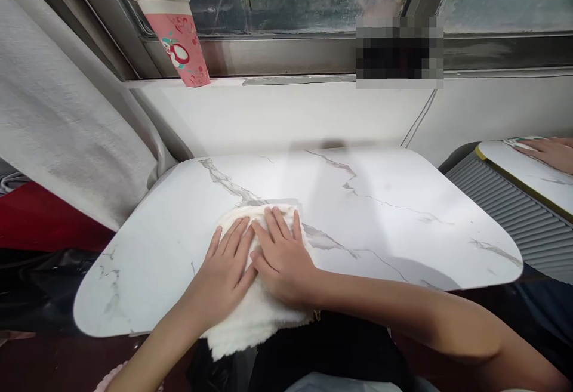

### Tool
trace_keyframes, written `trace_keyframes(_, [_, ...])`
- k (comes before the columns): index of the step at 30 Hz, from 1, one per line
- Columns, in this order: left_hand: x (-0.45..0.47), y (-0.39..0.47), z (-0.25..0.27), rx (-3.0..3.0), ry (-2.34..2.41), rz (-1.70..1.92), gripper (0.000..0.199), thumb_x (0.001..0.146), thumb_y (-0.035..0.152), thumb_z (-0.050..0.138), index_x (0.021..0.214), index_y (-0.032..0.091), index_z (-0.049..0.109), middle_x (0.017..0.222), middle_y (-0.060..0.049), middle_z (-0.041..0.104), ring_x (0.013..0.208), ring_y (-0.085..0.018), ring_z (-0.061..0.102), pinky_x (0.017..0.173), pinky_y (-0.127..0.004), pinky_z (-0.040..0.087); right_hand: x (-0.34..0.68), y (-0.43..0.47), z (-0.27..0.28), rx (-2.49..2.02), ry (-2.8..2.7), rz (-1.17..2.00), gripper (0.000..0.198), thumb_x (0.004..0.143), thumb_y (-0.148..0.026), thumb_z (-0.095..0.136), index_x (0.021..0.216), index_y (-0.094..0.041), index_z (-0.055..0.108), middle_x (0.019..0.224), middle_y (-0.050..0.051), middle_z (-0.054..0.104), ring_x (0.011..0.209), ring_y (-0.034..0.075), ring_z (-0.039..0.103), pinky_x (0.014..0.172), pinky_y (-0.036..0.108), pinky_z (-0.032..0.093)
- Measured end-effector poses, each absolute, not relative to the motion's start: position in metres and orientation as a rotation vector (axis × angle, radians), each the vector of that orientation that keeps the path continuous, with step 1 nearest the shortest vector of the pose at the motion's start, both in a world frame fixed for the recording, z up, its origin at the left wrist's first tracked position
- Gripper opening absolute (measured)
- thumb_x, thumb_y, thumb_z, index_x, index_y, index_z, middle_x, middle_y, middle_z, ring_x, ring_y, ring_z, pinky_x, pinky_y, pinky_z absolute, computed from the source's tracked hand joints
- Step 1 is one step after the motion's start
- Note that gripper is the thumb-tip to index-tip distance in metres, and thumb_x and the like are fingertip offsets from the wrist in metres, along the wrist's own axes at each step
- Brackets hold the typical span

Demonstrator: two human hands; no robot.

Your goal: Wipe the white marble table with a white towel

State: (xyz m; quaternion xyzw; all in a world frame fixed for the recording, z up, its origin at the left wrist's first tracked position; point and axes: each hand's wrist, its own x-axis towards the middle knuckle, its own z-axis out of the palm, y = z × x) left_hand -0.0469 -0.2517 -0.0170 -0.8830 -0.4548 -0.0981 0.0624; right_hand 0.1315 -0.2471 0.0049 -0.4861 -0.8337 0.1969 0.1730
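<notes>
A fluffy white cloth (242, 329) lies across the front middle of a white marble-patterned table (403, 201), its lower end hanging over the near edge. My left hand (226, 267) rests flat on the cloth's left part, fingers stretched out. Beside it, my right hand (284, 258) presses flat on the cloth with its fingers spread. The two hands touch or nearly touch at the thumbs and index fingers. Neither hand grips the cloth; both lie on top of it.
A pink paper cup (183, 43) with a red straw stands on the windowsill. A grey curtain (76, 105) hangs at left. To the right, another person's hand (550, 152) rests by a second tabletop (532, 168), near a grey ribbed surface (514, 201). A pixelated patch covers part of the window frame.
</notes>
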Motion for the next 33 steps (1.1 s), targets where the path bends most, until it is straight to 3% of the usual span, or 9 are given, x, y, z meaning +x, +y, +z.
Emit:
trace_keyframes(4, [-0.059,-0.246,-0.017,-2.683,-1.397,-0.245,0.061,0.101,0.038,0.024,0.156,0.014,0.014,0.157,-0.014,0.032,0.146,-0.028,0.027,0.118,-0.053,0.026,0.122,-0.243,0.003,-1.355,-2.367,0.574,0.057,0.101,-0.033,0.027,0.153,-0.007,0.027,0.161,0.02,0.013,0.151,0.032,0.002,0.117,0.066,-0.001])
trace_keyframes(14, [-0.085,-0.167,-0.006,-2.787,-1.584,-0.088,0.063,0.097,0.045,0.019,0.148,0.01,0.031,0.155,-0.019,0.035,0.147,-0.029,0.024,0.119,-0.056,0.018,0.086,-0.178,-0.002,-1.394,-2.288,0.499,0.056,0.1,-0.029,0.025,0.149,-0.004,0.033,0.159,0.021,0.022,0.15,0.033,0.01,0.118,0.063,0.0])
trace_keyframes(33, [-0.102,0.002,-0.01,-2.859,-1.61,-0.391,0.056,0.091,0.046,0.029,0.139,0.02,0.04,0.152,-0.012,0.039,0.142,-0.026,0.032,0.119,-0.051,0.015,0.052,-0.026,-0.009,-1.588,-2.111,0.329,0.05,0.097,-0.026,0.027,0.143,-0.012,0.043,0.156,0.015,0.033,0.147,0.027,0.02,0.119,0.059,0.006])
